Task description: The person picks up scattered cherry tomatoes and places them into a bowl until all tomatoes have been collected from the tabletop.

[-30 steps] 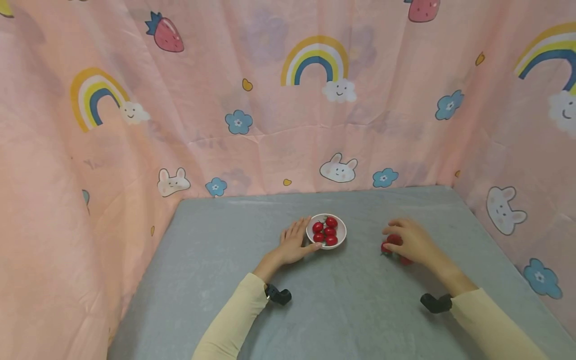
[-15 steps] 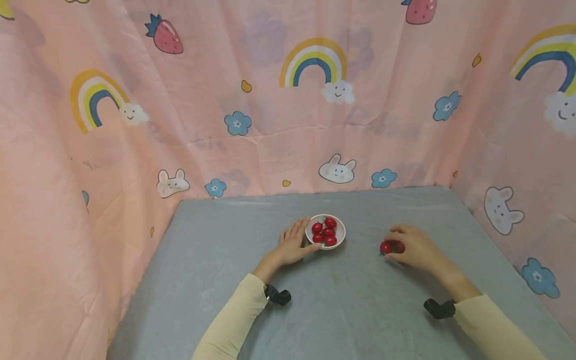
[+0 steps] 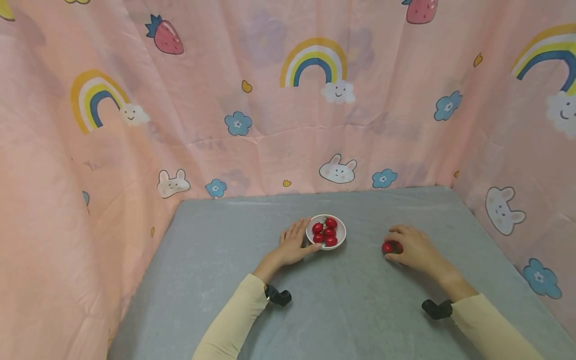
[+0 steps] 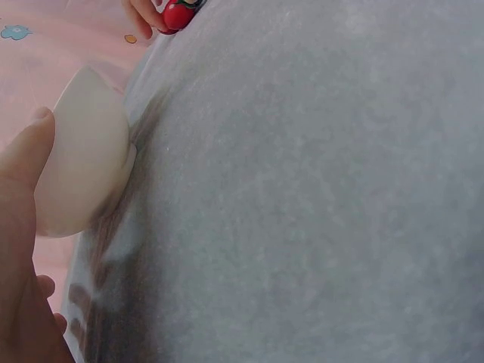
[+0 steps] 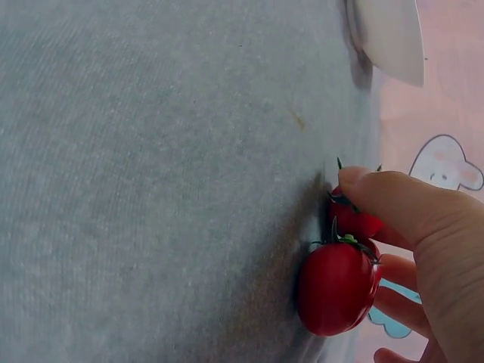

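Note:
A small white bowl (image 3: 341,239) with several red cherry tomatoes (image 3: 326,231) stands mid-table. My left hand (image 3: 294,245) lies flat against the bowl's left side, thumb touching its rim; in the left wrist view the bowl (image 4: 79,162) sits by my thumb (image 4: 23,162). To the right, my right hand (image 3: 411,247) curls round two cherry tomatoes (image 3: 390,246) on the cloth. The right wrist view shows the nearer tomato (image 5: 336,287) and a second one (image 5: 355,221) under my thumb, with the bowl's edge (image 5: 389,38) beyond.
A grey cloth (image 3: 351,300) covers the table. Pink curtains printed with rainbows, rabbits and flowers (image 3: 288,115) close in the back and both sides. Dark wrist cameras (image 3: 278,295) sit on both cream sleeves.
My right hand drew in over the loose tomatoes and gathered them under its fingers, shifting slightly toward me. The left hand and bowl stayed where they were.

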{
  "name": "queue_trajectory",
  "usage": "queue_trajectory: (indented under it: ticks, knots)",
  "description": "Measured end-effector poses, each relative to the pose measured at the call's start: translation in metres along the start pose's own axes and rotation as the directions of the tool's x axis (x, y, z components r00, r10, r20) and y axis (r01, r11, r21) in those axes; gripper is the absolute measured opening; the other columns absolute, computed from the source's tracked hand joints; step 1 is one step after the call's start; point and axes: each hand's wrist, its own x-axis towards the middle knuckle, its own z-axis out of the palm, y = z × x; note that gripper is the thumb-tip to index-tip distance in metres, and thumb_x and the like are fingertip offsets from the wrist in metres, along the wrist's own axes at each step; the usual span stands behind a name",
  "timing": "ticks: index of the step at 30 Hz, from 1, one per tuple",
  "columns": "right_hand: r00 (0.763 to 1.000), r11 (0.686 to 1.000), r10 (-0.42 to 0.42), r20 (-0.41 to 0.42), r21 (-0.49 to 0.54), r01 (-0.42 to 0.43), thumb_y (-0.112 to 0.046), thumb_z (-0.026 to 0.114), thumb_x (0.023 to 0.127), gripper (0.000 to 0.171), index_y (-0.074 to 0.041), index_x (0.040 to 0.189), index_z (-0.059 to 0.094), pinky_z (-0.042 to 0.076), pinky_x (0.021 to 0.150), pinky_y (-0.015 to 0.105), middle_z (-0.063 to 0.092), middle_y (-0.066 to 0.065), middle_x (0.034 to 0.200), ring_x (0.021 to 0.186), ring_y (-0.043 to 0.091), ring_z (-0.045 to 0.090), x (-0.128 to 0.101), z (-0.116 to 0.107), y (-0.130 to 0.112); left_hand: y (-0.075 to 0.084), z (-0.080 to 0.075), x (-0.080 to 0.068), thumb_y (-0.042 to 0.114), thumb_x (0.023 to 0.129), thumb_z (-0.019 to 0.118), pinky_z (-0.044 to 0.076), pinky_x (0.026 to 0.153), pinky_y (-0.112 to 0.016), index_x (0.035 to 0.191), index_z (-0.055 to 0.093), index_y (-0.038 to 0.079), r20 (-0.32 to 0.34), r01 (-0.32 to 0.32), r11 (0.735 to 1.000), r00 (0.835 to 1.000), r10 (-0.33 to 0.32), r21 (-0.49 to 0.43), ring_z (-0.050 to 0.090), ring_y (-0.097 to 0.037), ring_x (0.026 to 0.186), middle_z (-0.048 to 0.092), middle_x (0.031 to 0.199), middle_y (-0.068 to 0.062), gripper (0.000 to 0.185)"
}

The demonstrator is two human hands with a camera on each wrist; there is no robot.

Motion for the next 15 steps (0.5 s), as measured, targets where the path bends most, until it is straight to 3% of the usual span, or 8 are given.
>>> queue_trajectory:
  ticks: [7, 15]
  knots:
    - [1.000, 1.000, -0.003, -0.026, 0.003, 0.003, -0.033, 0.085, 0.075, 0.042, -0.009, 0.108, 0.073, 0.035, 0.100, 0.070, 0.061, 0.022, 0.131, 0.123, 0.045, 0.050, 0.003, 0.004, 0.000, 0.000, 0.000, 0.000, 0.068, 0.092, 0.049, 0.005, 0.122, -0.060, 0.160, 0.001, 0.032, -0.008, -0.007, 1.000, 1.000, 0.007, -0.001, 0.006, -0.031, 0.157, 0.009, 0.169, -0.008, 0.091]
    - [1.000, 1.000, 0.010, 0.006, 0.007, -0.010, -0.033, 0.084, 0.076, 0.041, -0.009, 0.108, 0.073, 0.035, 0.103, 0.069, 0.060, 0.022, 0.132, 0.123, 0.045, 0.050, 0.008, -0.001, -0.009, -0.001, 0.000, -0.001, 0.068, 0.092, 0.050, 0.004, 0.123, -0.060, 0.160, 0.001, 0.032, -0.005, -0.011, 1.000, 1.000, 0.011, -0.008, 0.005, -0.031, 0.157, 0.008, 0.169, -0.007, 0.091]
